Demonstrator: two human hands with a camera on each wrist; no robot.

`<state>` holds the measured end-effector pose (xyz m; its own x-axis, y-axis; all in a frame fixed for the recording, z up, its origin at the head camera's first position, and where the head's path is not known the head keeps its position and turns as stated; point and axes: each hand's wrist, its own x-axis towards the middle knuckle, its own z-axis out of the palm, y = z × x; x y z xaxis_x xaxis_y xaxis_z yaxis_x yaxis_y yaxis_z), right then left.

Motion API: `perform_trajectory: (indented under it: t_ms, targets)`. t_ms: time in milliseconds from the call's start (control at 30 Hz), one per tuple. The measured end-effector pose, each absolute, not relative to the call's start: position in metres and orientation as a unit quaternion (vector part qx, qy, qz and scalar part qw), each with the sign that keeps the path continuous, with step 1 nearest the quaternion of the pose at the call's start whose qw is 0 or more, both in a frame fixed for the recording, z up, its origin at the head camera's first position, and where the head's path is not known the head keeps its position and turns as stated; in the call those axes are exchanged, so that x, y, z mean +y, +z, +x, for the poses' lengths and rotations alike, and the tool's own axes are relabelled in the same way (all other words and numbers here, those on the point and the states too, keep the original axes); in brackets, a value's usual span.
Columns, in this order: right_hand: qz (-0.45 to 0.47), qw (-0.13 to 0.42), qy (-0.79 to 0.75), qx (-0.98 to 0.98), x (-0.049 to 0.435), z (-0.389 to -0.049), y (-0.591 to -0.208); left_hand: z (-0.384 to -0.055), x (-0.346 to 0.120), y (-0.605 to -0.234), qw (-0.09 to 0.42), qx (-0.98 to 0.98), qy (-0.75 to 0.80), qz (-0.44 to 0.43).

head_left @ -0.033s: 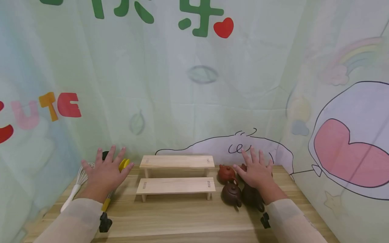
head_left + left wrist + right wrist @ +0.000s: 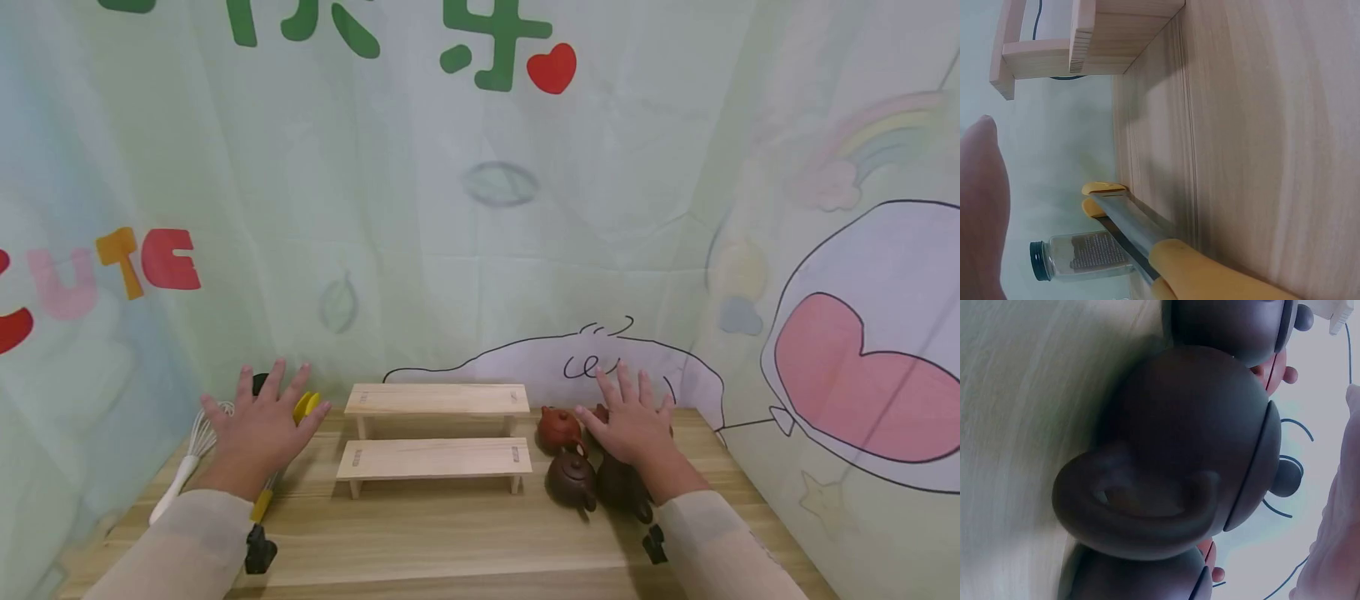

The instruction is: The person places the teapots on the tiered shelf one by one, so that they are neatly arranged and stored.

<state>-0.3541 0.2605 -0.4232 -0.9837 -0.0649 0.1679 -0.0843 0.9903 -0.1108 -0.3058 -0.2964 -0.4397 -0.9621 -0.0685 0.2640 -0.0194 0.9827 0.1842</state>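
My left hand [image 2: 258,433], fingers spread and holding nothing, hovers over the left side of the table. Beneath and beside it lie a white-handled whisk [image 2: 180,475] and tongs with yellow ends [image 2: 1210,275]. A glass jar with a dark lid [image 2: 1091,253] stands behind the tongs in the left wrist view. On the other side, my right hand [image 2: 636,421] is spread above a group of teapots and partly hides them. A reddish-brown teapot [image 2: 558,428] and a dark brown one [image 2: 572,475] show beside it; another dark teapot [image 2: 1185,425] fills the right wrist view.
Between the hands stand two low wooden stands, the rear one [image 2: 438,400] higher than the front one [image 2: 435,458]. The wooden table [image 2: 435,542] meets a printed cloth backdrop [image 2: 480,292] at the back and both sides.
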Motion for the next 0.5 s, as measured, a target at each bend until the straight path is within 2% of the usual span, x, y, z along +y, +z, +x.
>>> perform_trajectory:
  t_ms: [500]
  targets:
    - [0.043,0.085,0.078,-0.992,0.2593,-0.3473,-0.4245,-0.3003,-0.2984,-0.4421,0.161,-0.983,-0.085,0.017]
